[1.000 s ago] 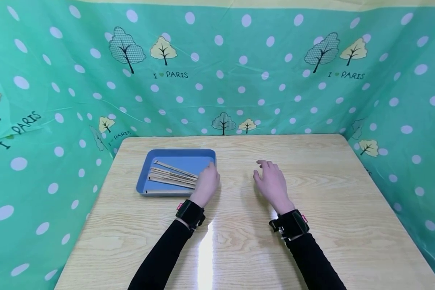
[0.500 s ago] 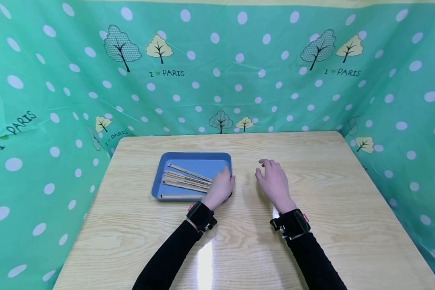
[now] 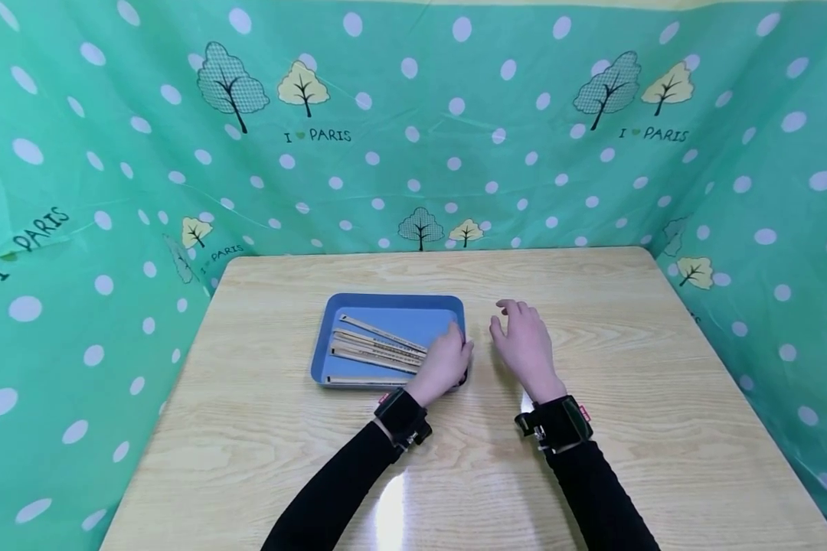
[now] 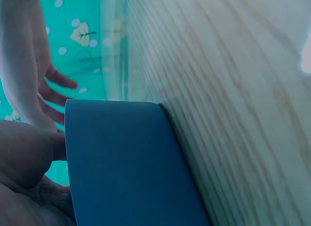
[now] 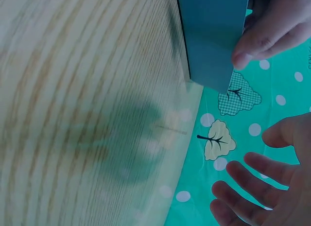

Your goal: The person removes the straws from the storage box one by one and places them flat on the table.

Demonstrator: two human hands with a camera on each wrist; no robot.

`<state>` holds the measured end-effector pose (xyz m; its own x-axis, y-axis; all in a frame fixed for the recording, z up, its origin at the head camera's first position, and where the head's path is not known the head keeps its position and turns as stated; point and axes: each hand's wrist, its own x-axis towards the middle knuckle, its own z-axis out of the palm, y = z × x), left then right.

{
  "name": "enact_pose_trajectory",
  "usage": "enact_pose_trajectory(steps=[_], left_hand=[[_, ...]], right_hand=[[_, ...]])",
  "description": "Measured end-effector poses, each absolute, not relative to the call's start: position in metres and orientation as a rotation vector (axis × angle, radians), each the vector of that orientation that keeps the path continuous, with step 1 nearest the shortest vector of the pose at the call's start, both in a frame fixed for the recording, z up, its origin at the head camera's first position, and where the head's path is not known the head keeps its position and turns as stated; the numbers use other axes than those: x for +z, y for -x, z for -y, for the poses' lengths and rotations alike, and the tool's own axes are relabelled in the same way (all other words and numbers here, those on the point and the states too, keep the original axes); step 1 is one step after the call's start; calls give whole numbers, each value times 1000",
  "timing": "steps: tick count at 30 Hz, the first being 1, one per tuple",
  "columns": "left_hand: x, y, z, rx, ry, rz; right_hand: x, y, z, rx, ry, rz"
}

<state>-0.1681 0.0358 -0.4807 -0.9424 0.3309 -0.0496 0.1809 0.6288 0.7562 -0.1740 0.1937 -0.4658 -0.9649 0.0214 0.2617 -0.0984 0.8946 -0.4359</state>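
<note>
1 left hand [image 3: 445,361] gripping 1 tray [image 3: 410,315] | sticks [image 3: 377,353] (overlapping, count unclear)

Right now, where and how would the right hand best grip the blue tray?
Probably the right rim of the tray, at its bare far end beyond the left hand, coming from the right: that raised wall faces the empty right hand.

Table [image 3: 469,474]: pale wood-grain, glossy | on it: blue tray [image 3: 413,317]
</note>
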Motion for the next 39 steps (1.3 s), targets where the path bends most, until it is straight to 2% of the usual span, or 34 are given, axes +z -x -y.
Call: enact_pose_trajectory(steps=[24,39], left_hand=[[-489,160,-74,1325,-429,-2588],[-477,156,-33,1060,-532,-2833]], right_hand=[[-463,175,-207,726,28,2819],[-476,223,-180,637,-127,2967]])
